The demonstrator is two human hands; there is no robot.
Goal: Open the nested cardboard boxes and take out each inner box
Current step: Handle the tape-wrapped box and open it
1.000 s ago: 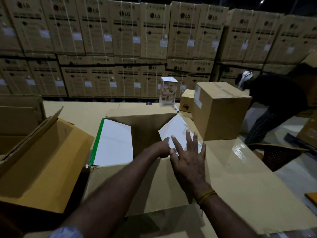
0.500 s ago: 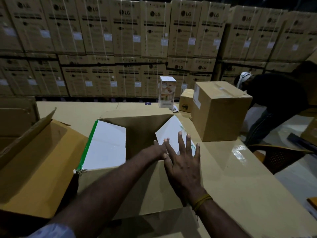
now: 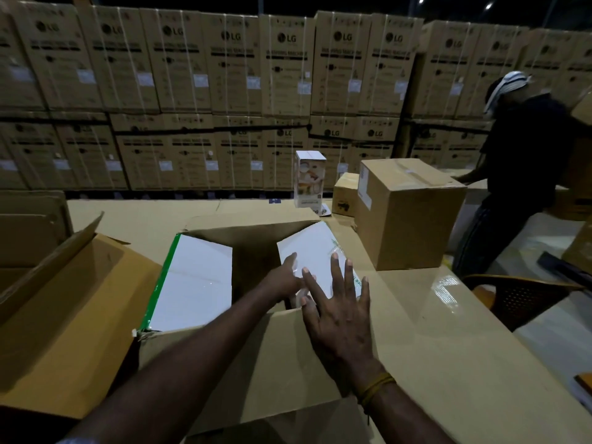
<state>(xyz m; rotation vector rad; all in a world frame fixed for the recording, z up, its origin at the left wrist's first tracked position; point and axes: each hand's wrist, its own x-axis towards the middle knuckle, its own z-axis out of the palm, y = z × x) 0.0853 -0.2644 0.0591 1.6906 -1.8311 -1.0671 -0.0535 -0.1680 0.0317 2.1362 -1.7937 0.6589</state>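
Two white inner boxes sit in our open cardboard box [image 3: 256,363] on the desk [image 3: 448,347]. Our right hand [image 3: 339,312] lies spread on the right inner box [image 3: 315,251]; our left hand [image 3: 285,280] touches it, fingers partly hidden.

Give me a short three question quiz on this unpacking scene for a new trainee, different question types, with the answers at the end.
1. True or false: the open carton holds two white inner boxes.
2. Which white box do the hands touch? A) the green-edged one B) the right one
3. Fill in: the sealed brown box stands on the ______.

Key: 1 true. 2 B: left hand and right hand are on the right white box, not the green-edged box. 3 table.
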